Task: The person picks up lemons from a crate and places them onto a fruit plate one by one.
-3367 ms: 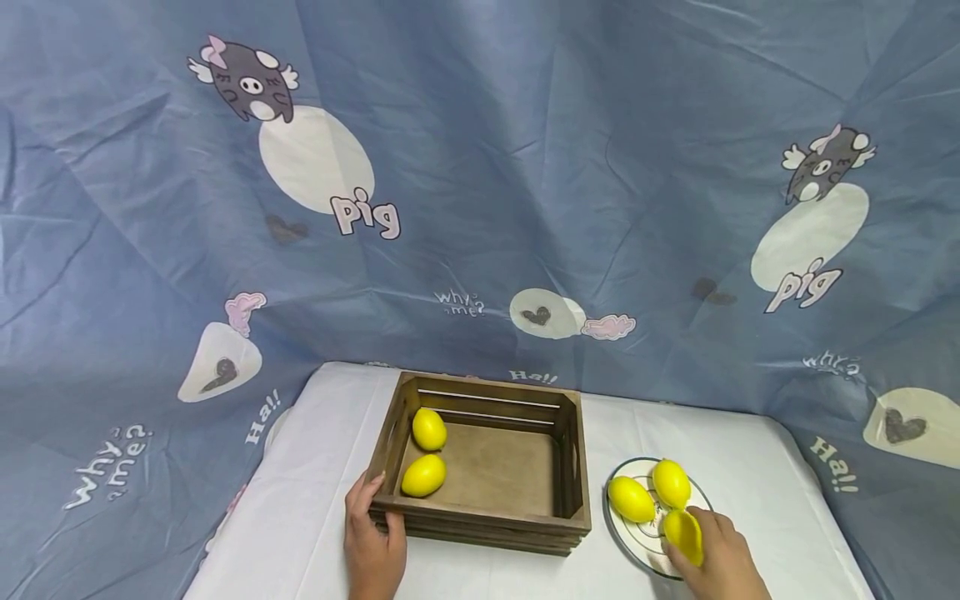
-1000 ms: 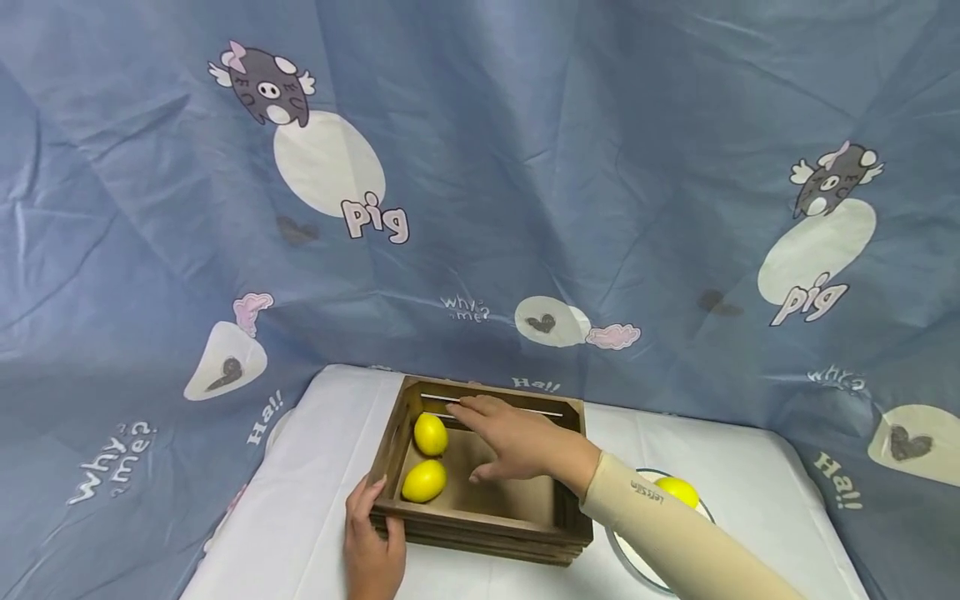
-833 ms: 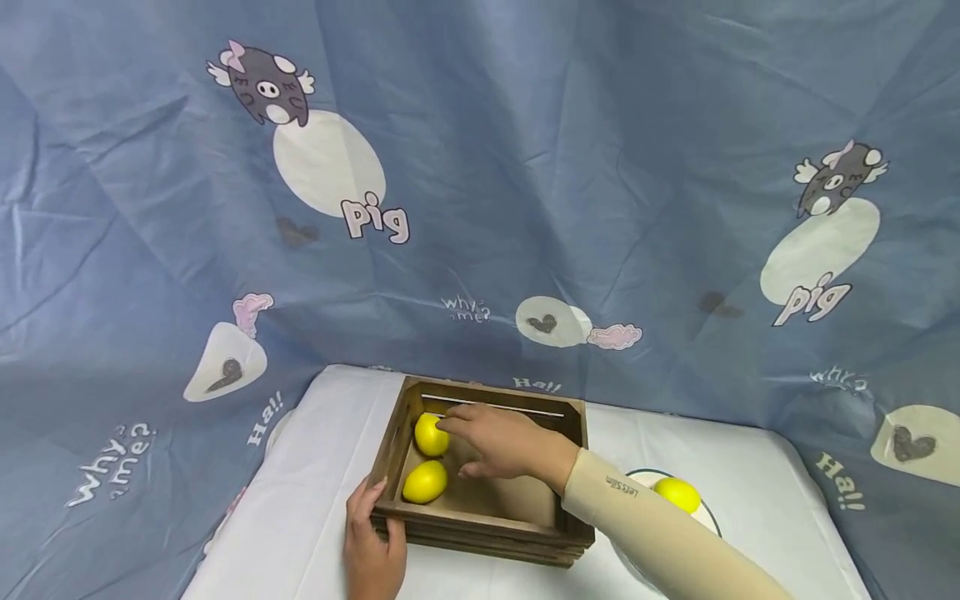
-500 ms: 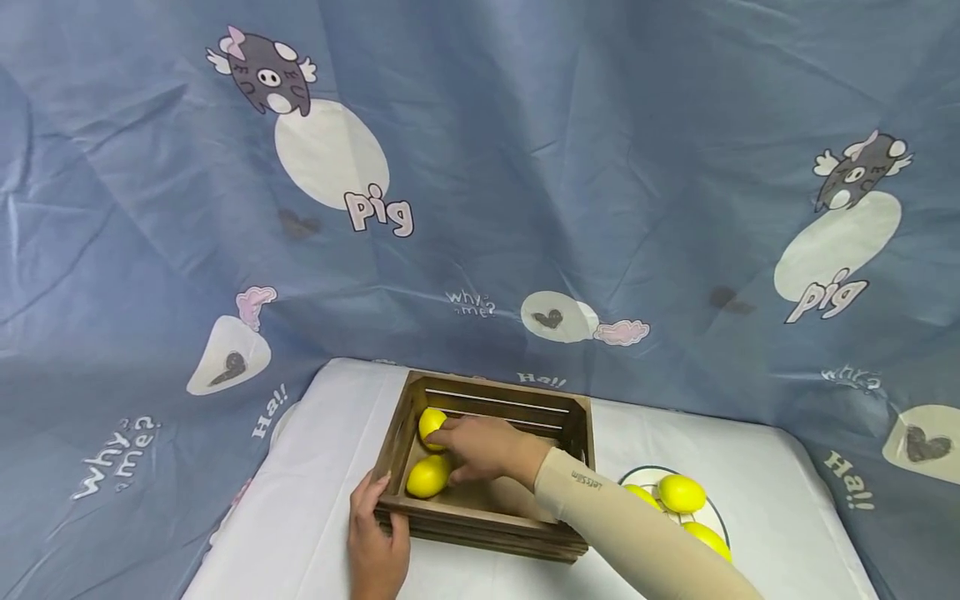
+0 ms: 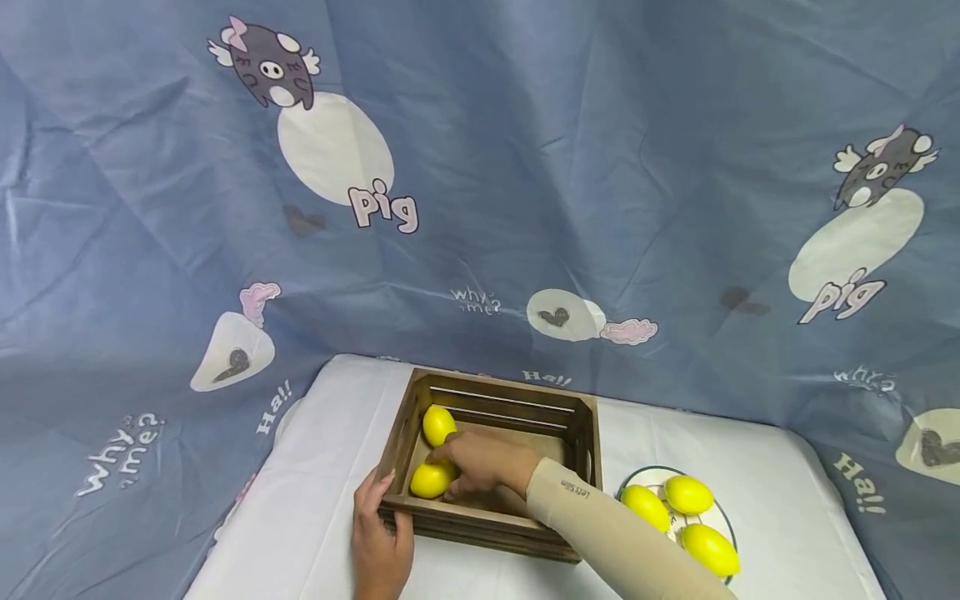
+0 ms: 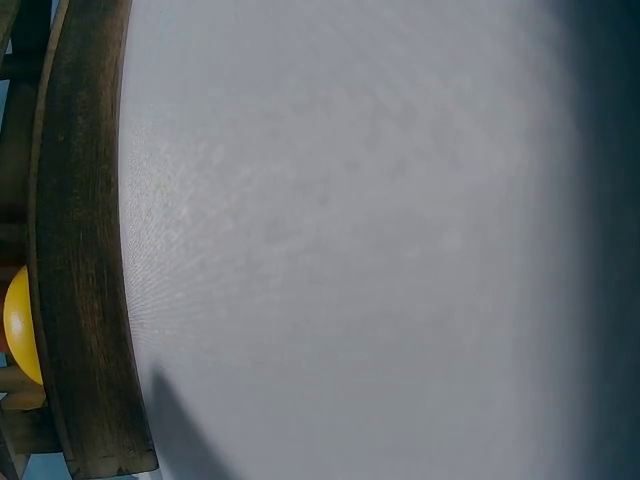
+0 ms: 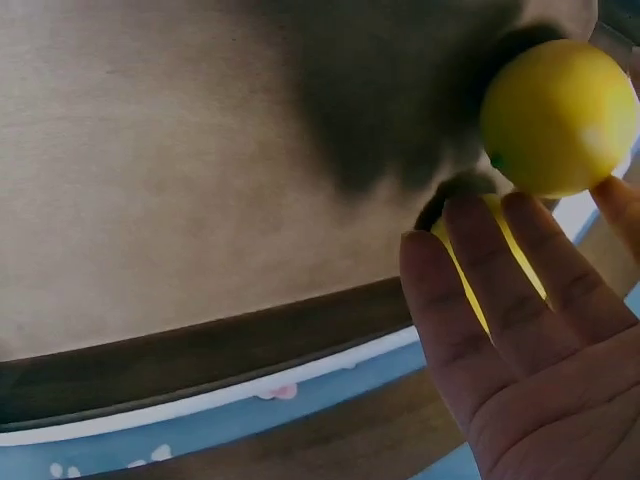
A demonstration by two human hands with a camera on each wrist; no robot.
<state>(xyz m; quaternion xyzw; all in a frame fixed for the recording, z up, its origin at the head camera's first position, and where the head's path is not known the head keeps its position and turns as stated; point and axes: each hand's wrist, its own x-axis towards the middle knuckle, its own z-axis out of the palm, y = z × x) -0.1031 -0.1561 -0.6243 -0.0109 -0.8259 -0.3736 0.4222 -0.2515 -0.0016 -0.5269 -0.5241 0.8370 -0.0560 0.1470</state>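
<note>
A dark wooden crate [image 5: 487, 510] holds two lemons. The back lemon [image 5: 438, 425] lies by the left wall, and the near lemon [image 5: 431, 481] lies in front of it. My right hand [image 5: 483, 462] reaches into the crate from the right, index finger over the near lemon and thumb at its front side. In the right wrist view that lemon [image 7: 560, 115] sits at the index fingertip, with the other three fingers straighter in front of the back lemon. My left hand [image 5: 381, 537] grips the crate's front left corner, thumb on the front; it is outside the left wrist view.
Right of the crate, a white plate [image 5: 637, 477] with a dark rim bears three lemons [image 5: 708, 548]. My right sleeve passes in front of the plate's left side. The white-covered table [image 5: 315, 467] ends at a blue printed curtain [image 5: 465, 208] behind.
My right hand has gone from the plate, where it held a lemon, into the crate, then lowered past the back lemon to the near one. My left hand keeps its hold.
</note>
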